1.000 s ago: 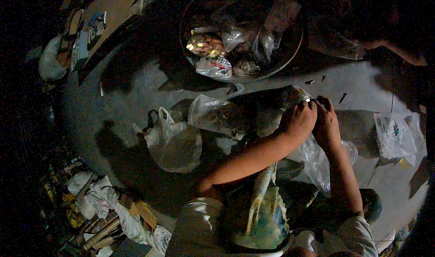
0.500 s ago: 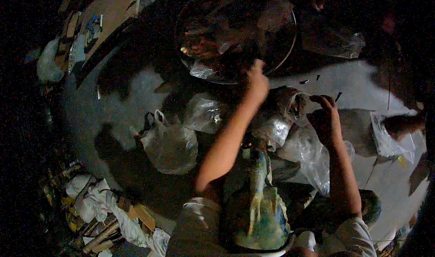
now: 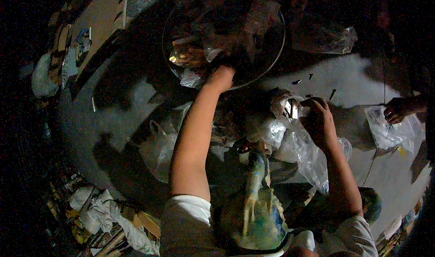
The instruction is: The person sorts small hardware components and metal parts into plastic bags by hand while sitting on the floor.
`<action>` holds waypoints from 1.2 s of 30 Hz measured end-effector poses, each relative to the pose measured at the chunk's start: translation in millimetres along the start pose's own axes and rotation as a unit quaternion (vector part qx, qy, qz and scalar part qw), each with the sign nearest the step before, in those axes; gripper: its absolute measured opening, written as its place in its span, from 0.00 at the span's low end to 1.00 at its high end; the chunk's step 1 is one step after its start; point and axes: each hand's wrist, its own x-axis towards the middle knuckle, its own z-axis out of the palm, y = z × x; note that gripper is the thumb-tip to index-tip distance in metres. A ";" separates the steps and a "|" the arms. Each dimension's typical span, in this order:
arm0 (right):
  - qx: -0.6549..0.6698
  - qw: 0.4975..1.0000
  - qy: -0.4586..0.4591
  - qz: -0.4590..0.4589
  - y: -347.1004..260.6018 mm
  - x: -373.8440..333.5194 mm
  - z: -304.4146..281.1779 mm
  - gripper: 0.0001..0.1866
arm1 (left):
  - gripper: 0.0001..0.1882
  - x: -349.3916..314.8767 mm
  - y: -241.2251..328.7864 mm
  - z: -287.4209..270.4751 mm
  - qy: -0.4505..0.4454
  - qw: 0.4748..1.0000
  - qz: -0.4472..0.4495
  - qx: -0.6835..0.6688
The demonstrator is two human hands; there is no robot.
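Observation:
My left hand (image 3: pixel 222 78) reaches over the near rim of a wide round basin (image 3: pixel 283 39). Its fingers are lost in the shadow inside, so what they touch is hidden. Brownish, light-tipped pieces (image 3: pixel 183 57) and crumpled clear plastic (image 3: pixel 191 79) lie at the basin's left side. My right hand (image 3: pixel 318 121) is closed, its fingers pinching the edge of a clear plastic bag (image 3: pixel 277 104). White and dark pieces (image 3: pixel 290 109) show in the bag's mouth, too dim to name.
Clear plastic bags (image 3: pixel 312 155) lie in front of me, with a whitish carrier bag (image 3: pixel 158 150) to the left. Small dark pieces (image 3: pixel 333 94) are on the floor. At right, another person's hand (image 3: pixel 398 110) is at a clear bag (image 3: pixel 385 132). Cloth and scraps (image 3: pixel 97 211) heap lower left.
My left hand has moved left along the basin's near side, and its forearm now covers part of the carrier bag. Pale contents now show in the bag at my right hand.

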 end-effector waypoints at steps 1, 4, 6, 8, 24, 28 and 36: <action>0.016 0.999 -0.020 0.029 -3.1 0.8 -1.3 0.19 | 0.21 2.4 0.5 -1.6 -0.004 1.000 -0.011 -0.021; 0.039 0.995 -0.047 0.075 -13.9 2.6 -6.3 0.18 | 0.19 4.0 7.4 4.8 0.051 0.993 -0.058 -0.087; 0.048 0.993 -0.055 0.091 -20.2 4.2 -9.4 0.18 | 0.19 5.5 7.1 9.8 0.111 0.980 -0.097 -0.131; 0.078 0.989 -0.062 0.105 -23.6 5.5 -15.4 0.18 | 0.14 11.1 5.1 10.5 0.225 0.967 -0.048 -0.109; -0.220 0.964 -0.101 -0.108 -8.7 171.8 94.0 0.11 | 0.18 -77.7 14.7 4.6 0.179 0.217 0.074 -0.957; -0.246 0.957 -0.128 -0.088 -7.7 184.6 105.3 0.11 | 0.19 -88.8 12.3 -1.1 0.054 0.090 0.116 -0.988; -0.184 0.976 -0.093 -0.069 11.7 199.4 95.6 0.11 | 0.15 -61.1 5.1 -15.9 0.171 0.668 -0.021 -0.724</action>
